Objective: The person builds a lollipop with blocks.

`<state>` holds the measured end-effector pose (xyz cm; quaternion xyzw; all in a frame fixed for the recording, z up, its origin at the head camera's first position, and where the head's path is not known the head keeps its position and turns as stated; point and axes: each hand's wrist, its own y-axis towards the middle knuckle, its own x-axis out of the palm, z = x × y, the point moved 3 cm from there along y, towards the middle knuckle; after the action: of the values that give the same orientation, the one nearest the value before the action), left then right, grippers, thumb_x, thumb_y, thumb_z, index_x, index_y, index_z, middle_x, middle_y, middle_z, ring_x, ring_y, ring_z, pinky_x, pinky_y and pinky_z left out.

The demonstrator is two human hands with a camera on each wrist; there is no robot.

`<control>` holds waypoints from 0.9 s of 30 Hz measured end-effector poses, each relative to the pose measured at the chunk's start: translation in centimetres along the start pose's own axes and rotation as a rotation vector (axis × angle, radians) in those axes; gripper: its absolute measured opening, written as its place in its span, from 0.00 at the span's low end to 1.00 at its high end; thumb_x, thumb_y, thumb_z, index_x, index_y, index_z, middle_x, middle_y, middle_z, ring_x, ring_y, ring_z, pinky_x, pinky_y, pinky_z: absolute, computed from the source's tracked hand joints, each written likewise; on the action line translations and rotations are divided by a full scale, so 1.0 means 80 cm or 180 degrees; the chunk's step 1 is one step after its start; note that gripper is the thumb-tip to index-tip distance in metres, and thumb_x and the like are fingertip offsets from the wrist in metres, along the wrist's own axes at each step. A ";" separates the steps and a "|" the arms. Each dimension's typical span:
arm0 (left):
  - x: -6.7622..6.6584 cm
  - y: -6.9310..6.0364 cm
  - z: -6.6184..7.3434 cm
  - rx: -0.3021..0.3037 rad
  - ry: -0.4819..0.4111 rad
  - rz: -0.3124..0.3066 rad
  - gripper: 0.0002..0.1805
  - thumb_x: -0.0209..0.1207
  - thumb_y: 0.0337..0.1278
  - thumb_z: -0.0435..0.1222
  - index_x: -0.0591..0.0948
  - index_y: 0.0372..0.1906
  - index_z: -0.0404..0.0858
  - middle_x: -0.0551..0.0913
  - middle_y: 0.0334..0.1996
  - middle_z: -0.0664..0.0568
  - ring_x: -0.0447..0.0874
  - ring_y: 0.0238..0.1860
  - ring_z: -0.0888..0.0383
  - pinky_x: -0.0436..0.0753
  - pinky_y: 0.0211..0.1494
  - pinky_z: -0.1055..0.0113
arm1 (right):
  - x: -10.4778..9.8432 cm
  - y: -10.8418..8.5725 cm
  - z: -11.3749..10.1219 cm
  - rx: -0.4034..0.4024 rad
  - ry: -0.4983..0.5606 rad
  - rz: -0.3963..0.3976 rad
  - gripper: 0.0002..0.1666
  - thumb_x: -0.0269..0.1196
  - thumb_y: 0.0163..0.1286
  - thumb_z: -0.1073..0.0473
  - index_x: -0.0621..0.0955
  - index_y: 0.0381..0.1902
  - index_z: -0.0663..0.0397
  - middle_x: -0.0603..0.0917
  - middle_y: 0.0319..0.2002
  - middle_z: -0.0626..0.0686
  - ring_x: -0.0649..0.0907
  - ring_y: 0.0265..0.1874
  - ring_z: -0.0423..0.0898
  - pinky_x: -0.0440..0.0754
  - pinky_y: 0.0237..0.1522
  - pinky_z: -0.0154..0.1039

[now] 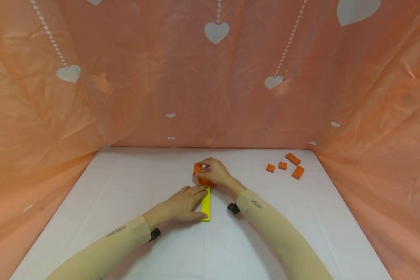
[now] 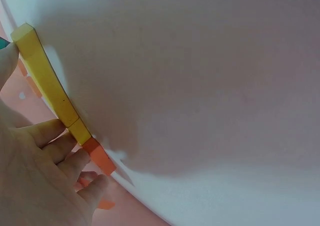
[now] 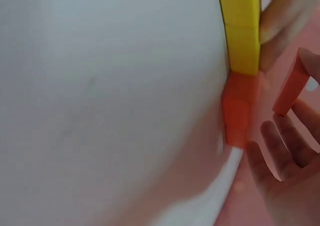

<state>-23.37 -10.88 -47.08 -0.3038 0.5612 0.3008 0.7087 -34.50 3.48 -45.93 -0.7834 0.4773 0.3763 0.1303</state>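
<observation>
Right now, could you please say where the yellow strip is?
In the head view, the yellow strip lies central on the table, touching the left hand, with orange blocks beyond it.

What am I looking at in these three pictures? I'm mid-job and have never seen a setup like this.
There is no machine here: these are a person's own two bare hands, in beige sleeves. The wide picture comes from a camera on the head, looking forward and down. The other two come from cameras on the left and right wrists, each watching that hand's work. On the white table lies a row of yellow blocks, with an orange section at its far end. Four loose orange blocks lie off to the right. The left hand rests against the yellow row; the right hand holds another orange block between thumb and fingers.
</observation>
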 end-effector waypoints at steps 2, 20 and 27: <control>0.000 0.000 0.000 -0.0020 -0.0004 -0.0027 0.47 0.61 0.65 0.63 0.68 0.78 0.37 0.65 0.79 0.46 0.61 0.79 0.49 0.66 0.77 0.44 | 0.005 0.003 -0.002 0.0011 -0.0047 -0.0062 0.31 0.75 0.66 0.50 0.84 0.63 0.58 0.83 0.58 0.59 0.84 0.54 0.54 0.82 0.60 0.48; 0.000 -0.001 -0.002 -0.0010 -0.0065 -0.0052 0.48 0.60 0.66 0.63 0.65 0.79 0.36 0.62 0.80 0.45 0.58 0.81 0.49 0.64 0.78 0.42 | 0.024 0.017 -0.005 0.0263 -0.0432 -0.0379 0.34 0.77 0.64 0.46 0.84 0.64 0.53 0.83 0.61 0.56 0.80 0.62 0.54 0.76 0.69 0.48; -0.002 -0.002 -0.001 -0.0009 -0.0063 -0.0052 0.47 0.61 0.66 0.62 0.66 0.79 0.36 0.64 0.79 0.45 0.59 0.80 0.48 0.64 0.78 0.44 | 0.024 0.017 -0.005 0.0220 -0.0373 -0.0383 0.27 0.72 0.70 0.51 0.84 0.63 0.55 0.84 0.60 0.57 0.81 0.61 0.54 0.76 0.68 0.49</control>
<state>-23.33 -11.03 -46.95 -0.3064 0.5513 0.2988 0.7162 -35.00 1.29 -46.85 -0.7824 0.4336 0.3962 0.2073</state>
